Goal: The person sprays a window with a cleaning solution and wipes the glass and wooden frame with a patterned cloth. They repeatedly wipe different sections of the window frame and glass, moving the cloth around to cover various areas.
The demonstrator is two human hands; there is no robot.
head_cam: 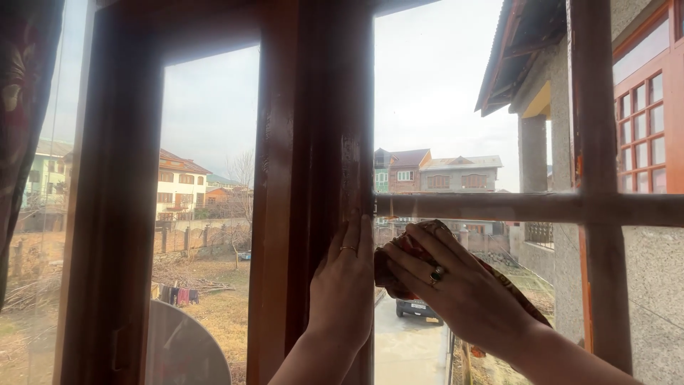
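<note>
Left hand raised, fingers flat and upright (ring visible) — right hand beside it, fingers spread, pressing.

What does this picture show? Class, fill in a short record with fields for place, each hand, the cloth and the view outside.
Place: at a brown wooden window frame
Left hand: flat against the frame's upright post, ring on one finger
Right hand: presses a patterned cloth to the glass pane, ring on one finger
Cloth: reddish, bunched under the fingers
Outside: houses, a parked car, overcast sky
</note>
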